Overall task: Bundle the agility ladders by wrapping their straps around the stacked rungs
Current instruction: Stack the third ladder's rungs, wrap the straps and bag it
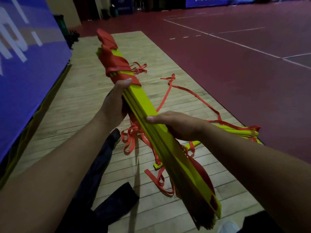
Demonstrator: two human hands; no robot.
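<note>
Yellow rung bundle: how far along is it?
Done: red fabric strap winds round the far end of the stacked yellow plastic rungs. In hand: left hand and right hand grip the stack. Left: near half bare, loose red straps trailing on the wooden floor.

the stacked rungs (146,106) hung over the wooden floor (84,91), the left hand (114,103) gripping them farther out than the right hand (178,125). a strap (116,64) sat wound round their far end. loose straps (185,89) lay beneath and rightward, reaching a second stack (235,131) at the floor's right edge. a bag (101,165) lay left.
</note>
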